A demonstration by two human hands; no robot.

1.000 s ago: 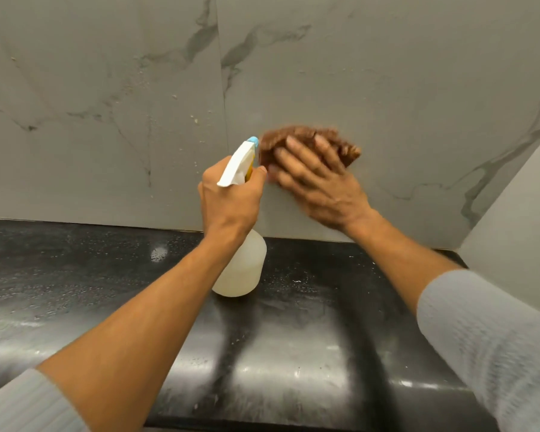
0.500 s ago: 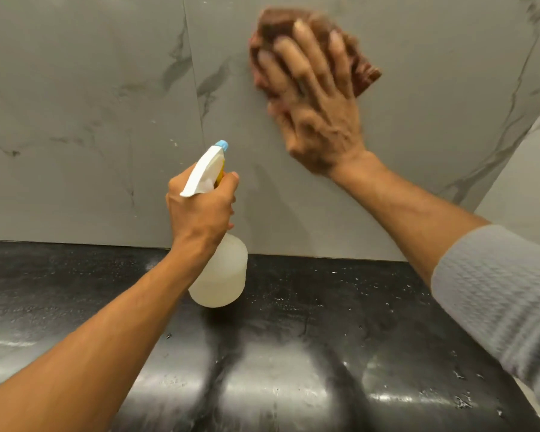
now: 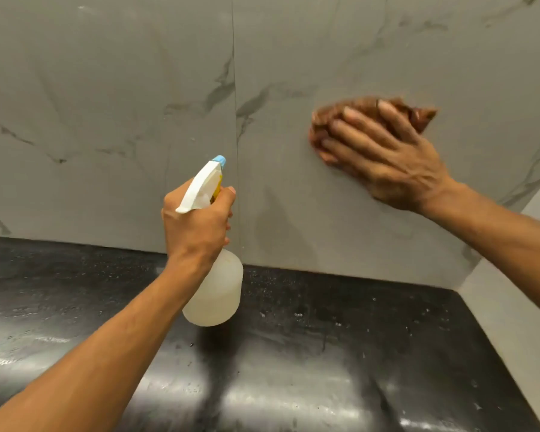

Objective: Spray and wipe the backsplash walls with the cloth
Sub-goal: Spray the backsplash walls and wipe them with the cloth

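A grey marble-look backsplash wall (image 3: 138, 88) fills the upper view, with a vertical tile joint near the middle. My right hand (image 3: 384, 157) presses a brown cloth (image 3: 418, 112) flat against the wall, right of the joint; most of the cloth is hidden under the fingers. My left hand (image 3: 197, 222) grips the neck of a white spray bottle (image 3: 219, 294) with a blue nozzle tip, held in the air above the counter and pointed at the wall.
A glossy black countertop (image 3: 325, 353) with water droplets runs below the wall. A plain grey side wall (image 3: 518, 291) meets the backsplash at the right corner. A faint damp patch shows on the wall below the cloth.
My right hand with the cloth went up the wall, then came down and to the right. My left hand keeps the bottle in much the same pose.
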